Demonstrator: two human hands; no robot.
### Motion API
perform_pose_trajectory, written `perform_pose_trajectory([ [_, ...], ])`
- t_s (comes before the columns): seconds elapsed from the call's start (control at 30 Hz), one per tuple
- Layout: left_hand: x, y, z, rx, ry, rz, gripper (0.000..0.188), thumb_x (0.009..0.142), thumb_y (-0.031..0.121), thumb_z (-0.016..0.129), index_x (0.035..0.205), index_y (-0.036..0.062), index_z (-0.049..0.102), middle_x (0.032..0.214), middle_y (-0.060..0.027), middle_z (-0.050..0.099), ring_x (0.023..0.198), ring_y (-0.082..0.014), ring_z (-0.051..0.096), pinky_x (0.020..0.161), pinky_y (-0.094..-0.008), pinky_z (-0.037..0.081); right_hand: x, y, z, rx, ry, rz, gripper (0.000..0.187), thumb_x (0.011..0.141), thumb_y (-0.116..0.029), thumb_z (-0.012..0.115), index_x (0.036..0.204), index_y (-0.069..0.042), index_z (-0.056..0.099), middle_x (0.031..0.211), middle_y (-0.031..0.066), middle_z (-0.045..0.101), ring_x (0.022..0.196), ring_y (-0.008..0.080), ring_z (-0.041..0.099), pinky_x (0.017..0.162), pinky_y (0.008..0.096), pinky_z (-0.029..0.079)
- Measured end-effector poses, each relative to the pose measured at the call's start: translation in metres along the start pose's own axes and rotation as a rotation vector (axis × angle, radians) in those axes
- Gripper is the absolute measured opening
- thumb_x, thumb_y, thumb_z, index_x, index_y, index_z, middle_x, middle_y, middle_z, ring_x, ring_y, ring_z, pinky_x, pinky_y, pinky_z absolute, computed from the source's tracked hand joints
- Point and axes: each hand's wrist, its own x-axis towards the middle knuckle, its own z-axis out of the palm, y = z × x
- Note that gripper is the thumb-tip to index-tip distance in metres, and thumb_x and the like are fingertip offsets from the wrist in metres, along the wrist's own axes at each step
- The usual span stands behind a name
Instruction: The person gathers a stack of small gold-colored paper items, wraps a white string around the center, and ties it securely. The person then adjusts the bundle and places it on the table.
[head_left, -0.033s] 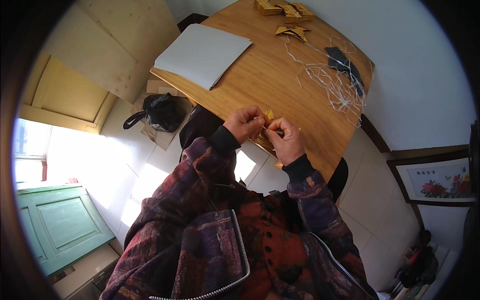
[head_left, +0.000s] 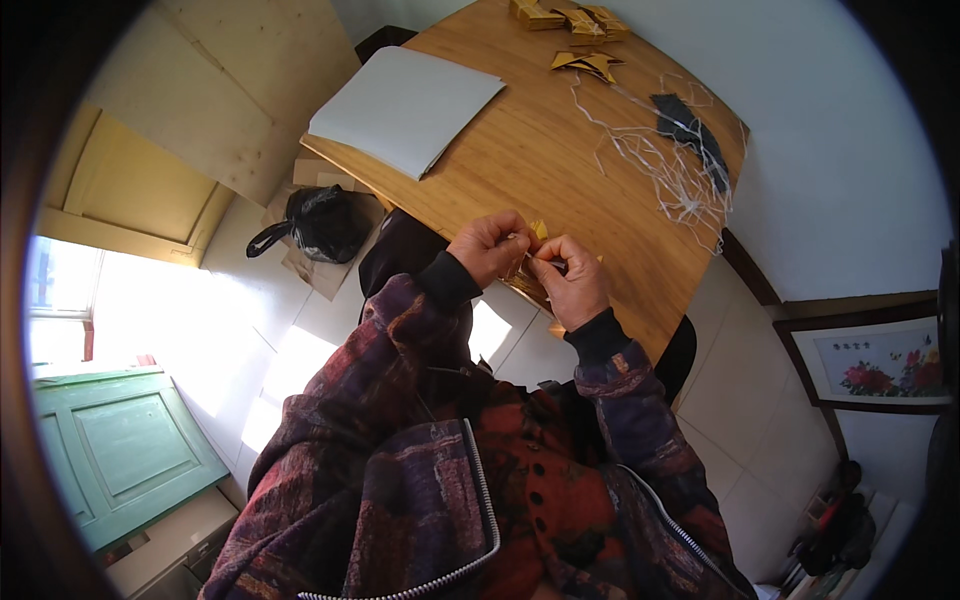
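Note:
Both hands meet at the near edge of the wooden table (head_left: 640,290), fingertips close together. My left hand (head_left: 490,247) is closed in a pinch, and my right hand (head_left: 575,285) pinches just beside it. A thin white string (head_left: 528,254) shows between the fingertips. Behind and below them, pieces of folded gold paper (head_left: 540,229) peek out, mostly hidden by my fingers. Further off on the table lie a tangle of white strings (head_left: 685,205) on a dark grey cloth (head_left: 680,125) and a flat gold paper piece (head_left: 588,65).
Stacks of folded gold paper (head_left: 570,20) sit at the table's far edge. A pile of pale sheets (head_left: 405,110) lies at the far left of the table. On the floor to the left is a black plastic bag (head_left: 325,222) on cardboard. A framed flower picture (head_left: 880,362) stands at right.

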Motion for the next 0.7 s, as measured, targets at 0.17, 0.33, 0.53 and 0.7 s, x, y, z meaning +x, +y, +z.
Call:
perform_pose_trajectory([
  [0.17,-0.004,-0.005,-0.001,0.075,0.022,0.059,0.009,0.092,0.009,0.053,0.087,0.0026,0.056,0.065,0.0014,0.05,0.058,-0.0056,0.045,0.051,-0.0212,0.038,0.001,-0.003,0.003,-0.06,-0.019,-0.008,0.012,0.081,-0.002,0.065,0.078,-0.002,0.054,0.07,-0.0006,0.056,0.066,0.0056,0.052,0.061,0.0222,0.045],
  [0.33,-0.007,-0.013,-0.001,0.055,0.045,0.067,0.008,0.092,0.01,0.053,0.086,0.0051,0.055,0.065,0.0021,0.049,0.06,-0.0055,0.044,0.053,-0.0217,0.037,0.002,-0.005,0.003,-0.127,-0.04,0.005,0.013,0.074,0.0,0.066,0.077,-0.001,0.053,0.076,0.0105,0.056,0.07,0.0227,0.058,0.064,0.0307,0.046],
  [0.53,-0.007,-0.013,-0.003,0.122,0.07,0.053,0.009,0.092,0.01,0.053,0.086,0.0046,0.056,0.069,-0.0002,0.054,0.065,-0.0087,0.051,0.057,-0.0246,0.043,0.005,-0.005,0.005,-0.179,-0.055,-0.011,0.014,0.073,0.0,0.065,0.077,-0.002,0.052,0.078,0.0125,0.056,0.072,0.0292,0.057,0.064,0.035,0.045],
  [0.7,-0.008,-0.012,-0.01,0.272,0.038,0.096,0.009,0.091,0.01,0.051,0.088,0.0045,0.058,0.074,-0.0034,0.059,0.069,-0.0125,0.056,0.062,-0.0268,0.047,0.007,-0.011,0.002,-0.294,-0.087,-0.046,0.013,0.075,-0.003,0.063,0.078,-0.001,0.051,0.076,0.0137,0.055,0.072,0.0308,0.057,0.063,0.036,0.045],
])
